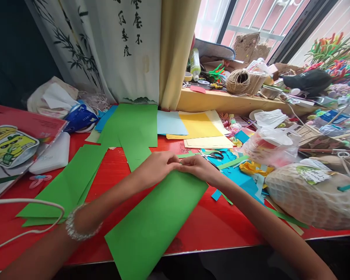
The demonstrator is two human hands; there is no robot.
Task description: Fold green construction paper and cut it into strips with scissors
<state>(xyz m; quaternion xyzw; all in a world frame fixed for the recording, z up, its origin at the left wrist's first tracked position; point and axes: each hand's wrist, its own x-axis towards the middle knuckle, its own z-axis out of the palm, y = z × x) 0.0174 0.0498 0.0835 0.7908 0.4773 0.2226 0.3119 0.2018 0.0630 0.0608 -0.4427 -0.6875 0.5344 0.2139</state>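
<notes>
A long sheet of green paper (160,221) slants across the front of the red table, its near corner hanging past the edge. My left hand (157,167) and my right hand (196,168) meet at its far end, fingers closed in a pinch on that edge. The fingertips touch each other and partly hide the paper there. Beyond my hands lie more green sheets (137,124), one reaching under my left hand. Further green strips (67,179) overlap on the left, beyond my left forearm. Scissors (216,154) with dark handles lie just past my right hand.
Blue paper scraps (242,179) are scattered on the right of the red table (204,221). Yellow sheets (201,124) lie at the back. A net-wrapped bundle (312,194) stands at the right edge. A white cable (26,201) crosses the left front. Craft supplies crowd the windowsill (210,99).
</notes>
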